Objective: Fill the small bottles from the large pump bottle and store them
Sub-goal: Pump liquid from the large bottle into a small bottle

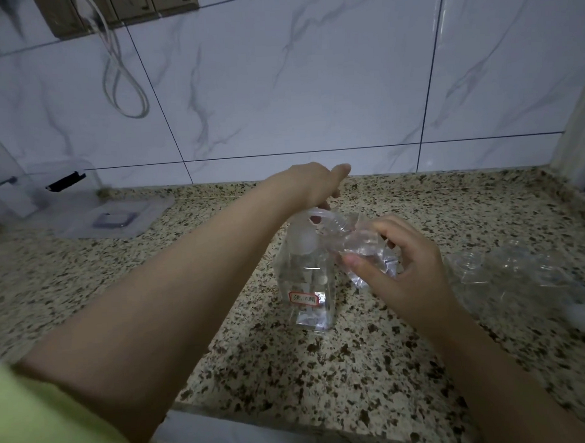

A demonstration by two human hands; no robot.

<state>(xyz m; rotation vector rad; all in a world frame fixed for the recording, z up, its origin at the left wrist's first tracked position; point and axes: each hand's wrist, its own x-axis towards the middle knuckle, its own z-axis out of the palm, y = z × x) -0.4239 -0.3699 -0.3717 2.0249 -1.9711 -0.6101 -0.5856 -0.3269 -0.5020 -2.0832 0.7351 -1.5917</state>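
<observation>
Head cam: L hand (pixel 311 184) is pressing down on pump head of large pump bottle (pixel 308 280), standing upright mid-counter (pixel 372 367); finger curl hidden, can't tell. R hand (pixel 405 267) is gripping small clear bottle (pixel 368 248) tilted at nozzle.

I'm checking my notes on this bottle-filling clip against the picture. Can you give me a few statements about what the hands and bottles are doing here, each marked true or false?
1. The left hand rests on top of the large pump bottle. True.
2. The right hand hangs idle above the counter. False: it holds a small clear bottle beside the pump.
3. The large pump bottle lies on its side. False: it stands upright on the speckled counter.
4. More clear bottles lie on the counter to the right. True.
5. The pump bottle carries a red-edged label. True.
</observation>
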